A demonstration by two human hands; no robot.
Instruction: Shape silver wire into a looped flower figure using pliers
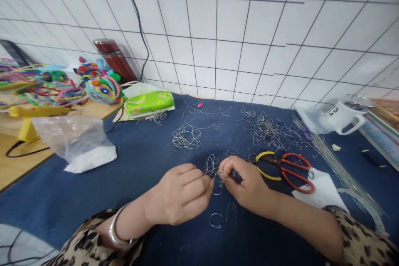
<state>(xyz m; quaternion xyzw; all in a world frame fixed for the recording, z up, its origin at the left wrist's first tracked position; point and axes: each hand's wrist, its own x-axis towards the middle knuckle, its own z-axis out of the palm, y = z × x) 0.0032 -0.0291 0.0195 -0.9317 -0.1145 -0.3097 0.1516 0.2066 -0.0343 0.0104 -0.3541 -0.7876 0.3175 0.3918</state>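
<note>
White tiles [233,16] behind, a blue cloth [131,178] below, perhaps laid so as to make thin metal stand out. In the near middle, a looped wire [210,160], held between both hands. Left hand [183,193]: mostly closed, knuckles up, thumb and fingertips pinched on one side of the wire. Right hand [246,181]: fingers curled around a small gap, thumb and forefinger pinched on the other side. Gripped from both sides, probably for steadiness; cannot tell exactly where the strands cross. On the cloth just nearer, a ring [210,219] and a hook [230,203], within easy reach. Beyond, a flower-like coil [200,135], well apart from a tangled pile [268,131], perhaps to avoid snagging. Beside the right hand, pliers [263,154] and red-handled scissors [311,190], overlapping, seemingly parked for quick pickup. Farther right, straight rods [346,170] laid lengthwise, likely to keep them unbent. Far left, a plastic bag [75,137], out of the way.
</note>
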